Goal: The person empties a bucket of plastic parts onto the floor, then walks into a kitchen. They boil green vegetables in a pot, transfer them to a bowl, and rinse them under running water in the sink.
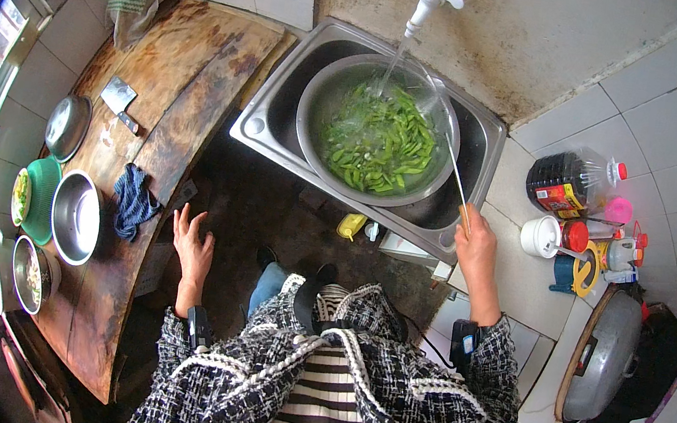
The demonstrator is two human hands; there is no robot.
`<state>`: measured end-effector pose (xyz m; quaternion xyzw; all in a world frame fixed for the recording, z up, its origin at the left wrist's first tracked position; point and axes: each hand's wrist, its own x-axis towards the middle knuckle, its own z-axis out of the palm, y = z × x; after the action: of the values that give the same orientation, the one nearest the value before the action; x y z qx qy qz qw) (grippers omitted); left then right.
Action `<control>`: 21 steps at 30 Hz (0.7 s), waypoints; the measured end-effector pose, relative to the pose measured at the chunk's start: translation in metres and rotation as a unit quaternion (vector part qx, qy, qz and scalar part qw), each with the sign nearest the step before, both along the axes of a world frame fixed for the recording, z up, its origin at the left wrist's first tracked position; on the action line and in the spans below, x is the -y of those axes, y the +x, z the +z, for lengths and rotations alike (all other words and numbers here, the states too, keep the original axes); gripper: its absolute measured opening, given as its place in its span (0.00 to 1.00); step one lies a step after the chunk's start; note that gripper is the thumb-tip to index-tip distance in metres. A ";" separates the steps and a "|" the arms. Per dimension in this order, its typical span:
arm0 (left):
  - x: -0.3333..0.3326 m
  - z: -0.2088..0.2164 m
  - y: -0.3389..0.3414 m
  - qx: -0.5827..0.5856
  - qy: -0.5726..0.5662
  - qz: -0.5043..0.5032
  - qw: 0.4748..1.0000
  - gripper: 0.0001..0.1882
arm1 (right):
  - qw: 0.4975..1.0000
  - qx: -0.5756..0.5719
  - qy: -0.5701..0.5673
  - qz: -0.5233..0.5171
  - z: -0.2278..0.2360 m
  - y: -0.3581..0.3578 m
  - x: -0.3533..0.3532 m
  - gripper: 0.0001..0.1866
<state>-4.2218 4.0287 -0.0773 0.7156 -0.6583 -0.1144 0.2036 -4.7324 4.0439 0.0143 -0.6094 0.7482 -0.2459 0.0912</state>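
Observation:
My right hand (478,248) is closed around the wooden handle of a long, thin-shafted skimmer (455,169). The skimmer's wire head reaches into a large metal basin (307,140), at its far right side beneath the tap. Cut green beans or pods (382,144) fill much of the basin, lying in water. A white tap (429,4) pours a stream onto them. The basin rests in the steel sink (257,125). My left hand (192,247) hangs beside the wooden table's edge with fingers apart, holding nothing; a dark blue cloth (133,202) lies nearest to it.
On the wooden table (182,60) at left are a cleaver (120,99), a metal bowl (77,218), a green basket (42,191) and other bowls. At right stand a dark sauce jug (563,182), a white jar (540,236), several bottles and a lidded wok (608,358).

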 end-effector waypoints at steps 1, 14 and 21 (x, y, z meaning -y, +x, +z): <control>0.000 0.000 -0.001 -0.005 0.000 -0.002 1.000 0.24 | 1.000 0.000 0.025 -0.016 -0.001 -0.001 0.003 0.23; 0.000 -0.001 -0.005 -0.011 0.002 -0.002 1.000 0.23 | 0.959 0.225 0.171 0.015 0.002 0.045 -0.004 0.23; 0.003 -0.002 -0.007 -0.018 -0.007 -0.007 1.000 0.23 | 0.976 0.164 0.102 0.102 0.017 0.042 -0.033 0.26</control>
<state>-4.2286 4.0257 -0.0791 0.7072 -0.6604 -0.1239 0.2199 -4.6900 4.0771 0.0314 -0.6215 0.6782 -0.2544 0.2984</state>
